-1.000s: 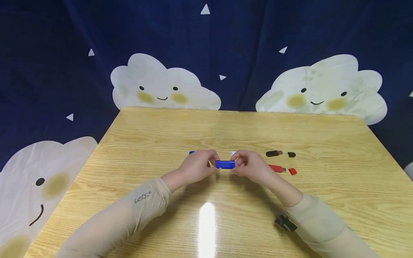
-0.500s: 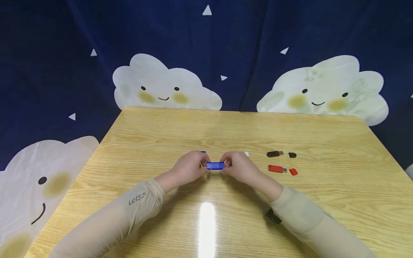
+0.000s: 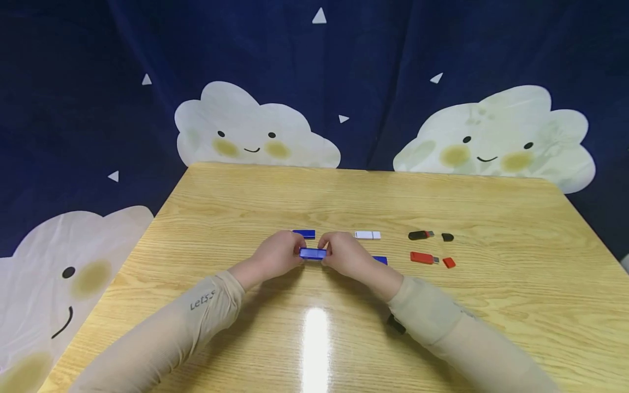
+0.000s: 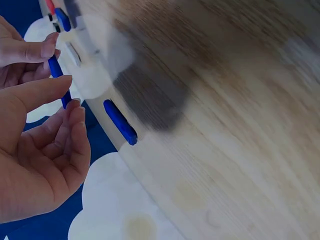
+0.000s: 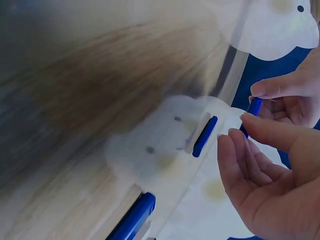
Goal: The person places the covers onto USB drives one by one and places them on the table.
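Both hands pinch one blue USB stick (image 3: 313,254) by its ends, just above the table. The left hand (image 3: 278,255) holds its left end between thumb and fingertips, and the right hand (image 3: 349,255) pinches its right end. Both wrist views show the stick (image 4: 55,67) between the two thumbs. Beyond the left hand lies a second blue stick (image 3: 304,234). A white USB stick (image 3: 367,235) rests behind the right hand. Another blue stick (image 3: 380,260) is partly hidden by the right wrist.
To the right lie a black USB stick (image 3: 419,235) with its plug bare, its cap (image 3: 447,237), a red USB stick (image 3: 422,257) and a red cap (image 3: 449,262). A dark object (image 3: 395,324) shows under the right sleeve. The wooden table (image 3: 516,305) meets a dark blue cloth.
Both hands have moved left with the blue stick. The white stick, the blue stick behind the left hand and the one by the right wrist have come further into view.
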{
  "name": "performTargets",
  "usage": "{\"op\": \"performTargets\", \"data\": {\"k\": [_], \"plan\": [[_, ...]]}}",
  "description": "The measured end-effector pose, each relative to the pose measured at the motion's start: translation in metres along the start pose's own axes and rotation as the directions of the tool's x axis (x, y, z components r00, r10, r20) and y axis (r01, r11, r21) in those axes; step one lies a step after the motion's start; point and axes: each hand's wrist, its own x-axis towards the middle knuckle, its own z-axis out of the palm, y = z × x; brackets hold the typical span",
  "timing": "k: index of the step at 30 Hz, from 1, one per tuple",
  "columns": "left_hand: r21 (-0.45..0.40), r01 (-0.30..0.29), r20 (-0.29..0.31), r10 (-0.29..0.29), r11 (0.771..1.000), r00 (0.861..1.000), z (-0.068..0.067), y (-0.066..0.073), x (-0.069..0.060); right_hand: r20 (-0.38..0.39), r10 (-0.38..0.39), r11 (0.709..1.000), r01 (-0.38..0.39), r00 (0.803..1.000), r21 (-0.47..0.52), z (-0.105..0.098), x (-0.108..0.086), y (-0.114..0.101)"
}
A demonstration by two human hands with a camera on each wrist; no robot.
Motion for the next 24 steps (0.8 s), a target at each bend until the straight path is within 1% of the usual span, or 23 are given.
{"op": "performTargets", "data": {"k": [4,9,12,15,19,21,24], "plan": [[0.049,0.006,0.001,-0.006,0.999,1.0,0.0,-0.003,0.0,0.021,-0.011,0.999,0.012,1.0,-0.034,0.004,0.006,-0.004],[0.088,0.01,0.012,-0.011,0.996,1.0,0.002,-0.008,0.0,0.066,-0.005,0.997,0.01,0.998,-0.075,0.008,0.013,-0.007],[0.094,0.007,0.01,-0.008,0.996,1.0,0.004,-0.012,0.001,0.092,-0.01,0.995,0.019,0.996,-0.102,0.01,0.015,-0.008],[0.102,0.004,0.01,-0.005,0.995,1.0,0.006,-0.016,0.001,0.118,-0.037,0.991,0.051,0.992,-0.122,0.012,0.017,-0.009],[0.102,0.016,0.035,-0.02,0.995,0.999,0.009,-0.02,0.002,0.149,-0.079,0.987,0.098,0.986,-0.129,0.014,0.017,-0.01],[0.093,0.028,0.051,-0.033,0.995,0.998,0.009,-0.022,0.003,0.155,-0.09,0.985,0.11,0.984,-0.13,0.016,0.017,-0.01],[0.083,0.039,0.058,-0.044,0.996,0.997,0.009,-0.024,0.003,0.155,-0.093,0.982,0.117,0.984,-0.149,0.017,0.019,-0.01]]}}
